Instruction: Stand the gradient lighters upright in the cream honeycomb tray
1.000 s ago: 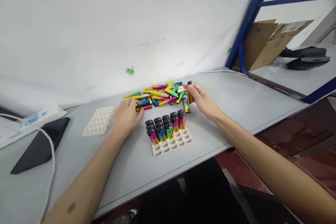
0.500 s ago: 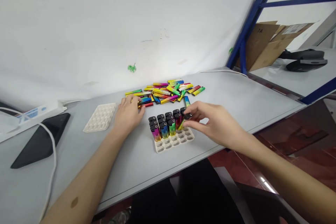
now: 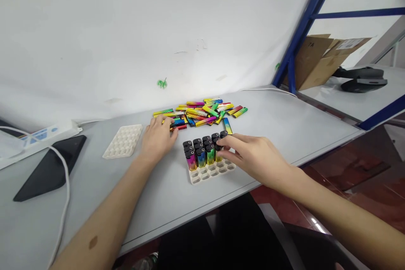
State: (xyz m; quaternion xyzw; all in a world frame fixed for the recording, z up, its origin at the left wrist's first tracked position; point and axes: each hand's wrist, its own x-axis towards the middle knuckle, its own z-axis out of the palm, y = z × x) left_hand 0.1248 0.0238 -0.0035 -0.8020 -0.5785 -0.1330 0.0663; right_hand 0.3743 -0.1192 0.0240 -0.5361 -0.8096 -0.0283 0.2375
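A pale tray of round-cornered holes [image 3: 213,173] stands on the table, its back rows filled with upright black-topped lighters [image 3: 201,157] in metallic colours. My right hand [image 3: 253,152] pinches a yellowish lighter [image 3: 219,155] by its black top, upright at the tray, at the right end of the front filled row. Its lower end appears to be in a hole. My left hand [image 3: 158,139] rests at the near left edge of a loose pile of lighters [image 3: 198,114], thumb and fingers apart, touching a blue one and a red one. Part of those is hidden by its fingers.
A second pale tray [image 3: 123,141] lies left of my left hand. Further left are a black tablet-like slab [image 3: 50,168], a white power strip [image 3: 47,137] and a white cable [image 3: 65,202]. One blue-yellow lighter [image 3: 227,125] lies behind my right hand. A wall stands behind.
My right hand has brought the yellowish lighter from a tilt to upright in the tray's front filled row. My left hand stays at the pile. The view has shifted slightly.
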